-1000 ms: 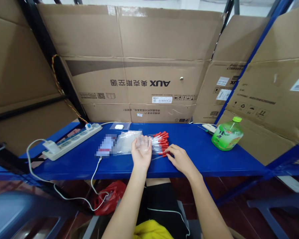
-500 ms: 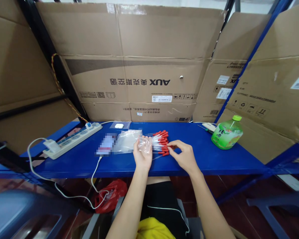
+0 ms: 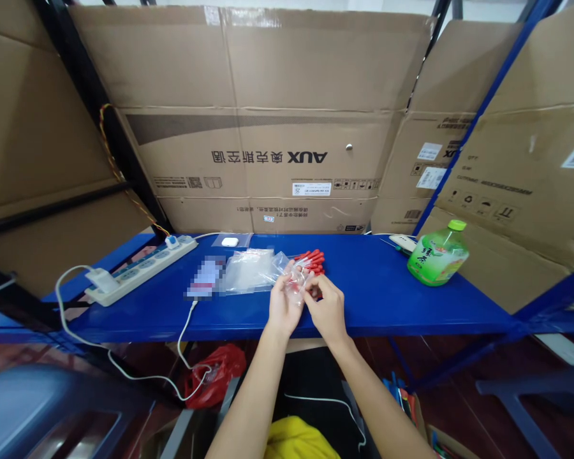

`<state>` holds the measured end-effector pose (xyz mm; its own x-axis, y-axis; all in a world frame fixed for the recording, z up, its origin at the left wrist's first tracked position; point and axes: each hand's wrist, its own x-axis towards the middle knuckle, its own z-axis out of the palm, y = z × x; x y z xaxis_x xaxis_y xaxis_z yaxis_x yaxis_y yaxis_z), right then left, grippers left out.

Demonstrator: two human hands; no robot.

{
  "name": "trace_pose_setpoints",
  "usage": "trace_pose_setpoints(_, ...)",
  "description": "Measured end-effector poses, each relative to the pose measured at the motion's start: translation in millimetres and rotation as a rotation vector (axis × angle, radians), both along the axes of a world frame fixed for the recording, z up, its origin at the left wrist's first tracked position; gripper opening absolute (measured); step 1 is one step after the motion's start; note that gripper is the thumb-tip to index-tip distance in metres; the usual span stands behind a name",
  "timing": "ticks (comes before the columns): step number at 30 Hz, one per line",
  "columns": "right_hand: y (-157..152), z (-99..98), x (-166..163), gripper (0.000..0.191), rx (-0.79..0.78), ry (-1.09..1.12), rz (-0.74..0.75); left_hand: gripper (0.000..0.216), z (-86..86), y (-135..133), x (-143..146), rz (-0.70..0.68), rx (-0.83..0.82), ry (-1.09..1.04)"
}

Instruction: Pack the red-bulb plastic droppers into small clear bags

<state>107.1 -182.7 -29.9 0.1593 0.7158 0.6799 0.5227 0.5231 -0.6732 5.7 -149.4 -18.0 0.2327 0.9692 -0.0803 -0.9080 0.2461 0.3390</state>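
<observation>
A small clear bag [image 3: 294, 280] is held just above the blue shelf [image 3: 387, 299] by both hands. The left hand [image 3: 283, 305] is closed on the bag from the left, the film pinched between thumb and fingers. The right hand [image 3: 328, 310] is drawn into a narrow pinch on the bag's right side. Something red shows through the film there, but whether a tube is also gripped cannot be told.

Just behind the hands, a pile of thin red-capped tubes [image 3: 314, 258] is spread on the shelf. A stack of flat clear bags [image 3: 249, 269] lies just beside it on the left.

The bag is judged very light, limp and slippery. It is best taken at the rim of its mouth, with 2 fingers on each side, so that the film is not crumpled. The tubes are judged light, slender and possibly brittle, so a pinch near the red cap is safer than one at mid-shaft.

Farther left, a blurred flat item [image 3: 205, 278] and a power strip [image 3: 138, 271] are seen. A green bottle [image 3: 437, 256] stands well apart on the right, and cardboard boxes [image 3: 277, 127] are stacked behind.
</observation>
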Motion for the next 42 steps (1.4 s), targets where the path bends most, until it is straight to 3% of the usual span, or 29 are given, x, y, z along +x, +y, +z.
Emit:
trace_pose_setpoints(5,5.0,7.5,18.6,0.02,-0.02,-0.05,-0.066,0.037,1.3,2.6,-2.2,0.066,-0.035,-0.018)
trace_pose_setpoints(9,9.5,13.2,52.7,0.014,-0.156,-0.199,-0.082,0.038,2.7,8.0,-2.7,0.191,-0.099,-0.022)
trace_pose_setpoints(15,9.4,8.4,77.1,0.006,-0.341,-0.346,0.003,0.029,6.2,14.2,-5.1,0.169,-0.114,-0.081)
trace_pose_setpoints(28,13.8,0.9,70.0,0.001,-0.375,-0.333,-0.029,0.024,2.3,10.5,-7.5,0.228,-0.101,-0.126)
trace_pose_setpoints(33,13.6,3.6,64.3,0.003,-0.316,-0.32,-0.017,0.025,-0.5,11.8,-6.4,0.235,-0.107,-0.1)
trace_pose_setpoints(42,5.2,19.8,65.9,0.013,-0.157,-0.047,0.022,0.029,1.7,10.6,-9.1,0.276,-0.089,-0.117)
